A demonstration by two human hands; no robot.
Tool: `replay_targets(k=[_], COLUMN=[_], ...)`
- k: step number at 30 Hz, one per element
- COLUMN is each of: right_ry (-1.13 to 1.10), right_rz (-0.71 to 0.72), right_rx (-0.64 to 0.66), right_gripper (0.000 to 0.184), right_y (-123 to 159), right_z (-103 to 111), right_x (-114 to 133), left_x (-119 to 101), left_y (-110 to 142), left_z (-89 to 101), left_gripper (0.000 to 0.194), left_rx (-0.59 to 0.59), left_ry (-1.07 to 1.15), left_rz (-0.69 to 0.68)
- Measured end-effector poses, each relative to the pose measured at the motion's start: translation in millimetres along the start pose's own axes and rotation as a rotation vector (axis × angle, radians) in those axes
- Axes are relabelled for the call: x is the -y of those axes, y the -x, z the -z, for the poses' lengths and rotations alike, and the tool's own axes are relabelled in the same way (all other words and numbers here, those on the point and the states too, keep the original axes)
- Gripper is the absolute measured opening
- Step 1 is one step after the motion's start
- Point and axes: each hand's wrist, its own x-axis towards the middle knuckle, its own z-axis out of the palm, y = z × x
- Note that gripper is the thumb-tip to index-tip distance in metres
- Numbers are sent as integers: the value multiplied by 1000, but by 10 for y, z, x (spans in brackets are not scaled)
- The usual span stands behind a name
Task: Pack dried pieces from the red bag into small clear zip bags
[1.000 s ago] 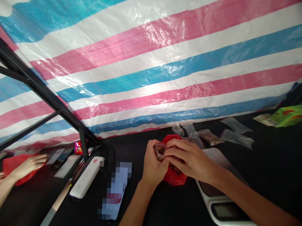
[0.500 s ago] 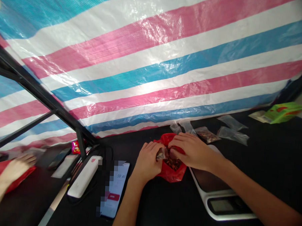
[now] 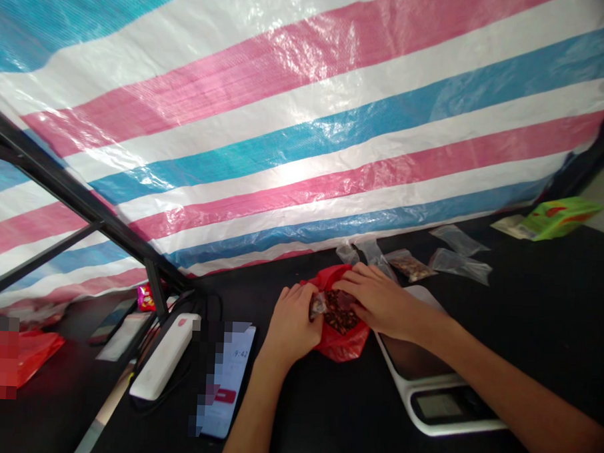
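Note:
A red plastic bag [image 3: 341,342] lies crumpled on the black table, its mouth showing dark brown dried pieces [image 3: 339,311]. My left hand [image 3: 292,325] pinches a small clear plastic bag [image 3: 318,305] at the bag's mouth, and that small bag holds some of the brown pieces. My right hand [image 3: 376,300] lies over the far rim of the red bag, its fingers gripping the plastic. A white digital kitchen scale [image 3: 425,392] stands under my right forearm, just right of the red bag.
Beyond my hands lie several clear bags, one filled with brown pieces [image 3: 409,265]. A green package [image 3: 560,219] sits far right. A white power bank [image 3: 161,357] and a phone [image 3: 228,383] lie left. A striped tarp [image 3: 306,140] hangs behind a black metal frame [image 3: 68,189].
My hands have moved apart, baring more brown pieces in the red bag. The other person's arm has left the view's left edge, and the whole view has shifted slightly.

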Motion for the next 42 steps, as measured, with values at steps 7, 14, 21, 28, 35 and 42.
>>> replay_targets(k=[7,14,21,28,35,42], right_ry=[-7,-24,-109,-222,-226,-547], right_rz=[17,31,70,118,200,100], right_rx=[-27,-34,-126,-243,-272,-301], right_gripper=[47,57,52,36,16,15], right_y=[-10,12,-25,-76,-83,-76], right_z=[-9,-45,35,200,96,225], right_x=[8,5,83,251,275,297], left_x=[26,39,16,21,-21,-148], left_y=[-7,-4,1,32,58,75], left_z=[-42,-60,-23,-57,-195,-117], left_gripper=[29,54,51,37,55,73], left_rx=[1,7,-92,-273,-309,-237], left_ry=[29,84,199,406,580,556], left_rz=[10,24,76,149,92,7])
